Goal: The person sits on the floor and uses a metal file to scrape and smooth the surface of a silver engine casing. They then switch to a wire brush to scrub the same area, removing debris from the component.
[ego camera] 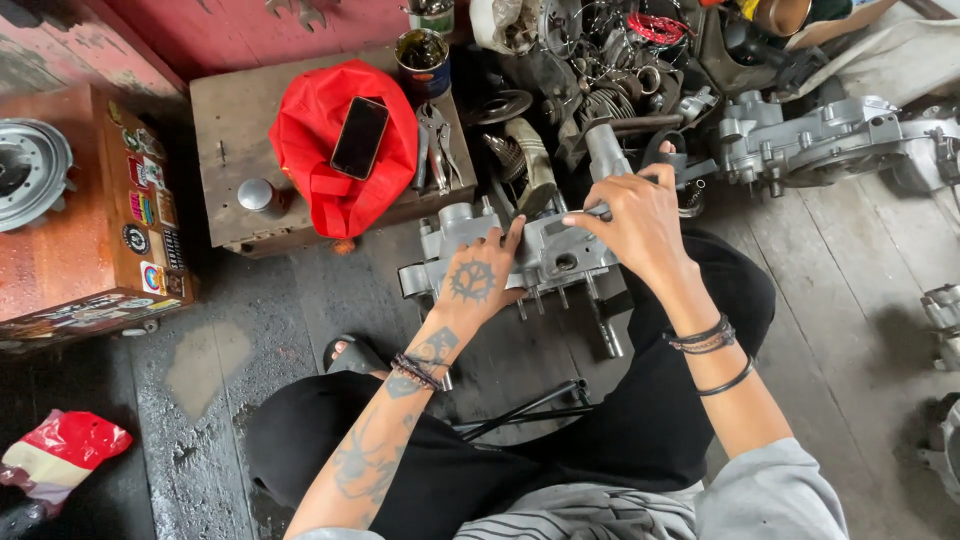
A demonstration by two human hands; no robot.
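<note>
Engine casing (pixel 520 255) of grey metal lies on the floor between the person's knees, under both hands.

Left hand (pixel 475 285) presses flat on the casing with the fingers spread wide, so its grip holds nothing. Right hand (pixel 635 220) has its grip closed on a thin metal tool (pixel 597 211) at the casing's upper edge. Just beyond stands a low wooden box (pixel 225 140) carrying a red bag (pixel 310 130) with a black phone (pixel 360 137) on it, and pliers (pixel 435 145) beside the bag.
</note>
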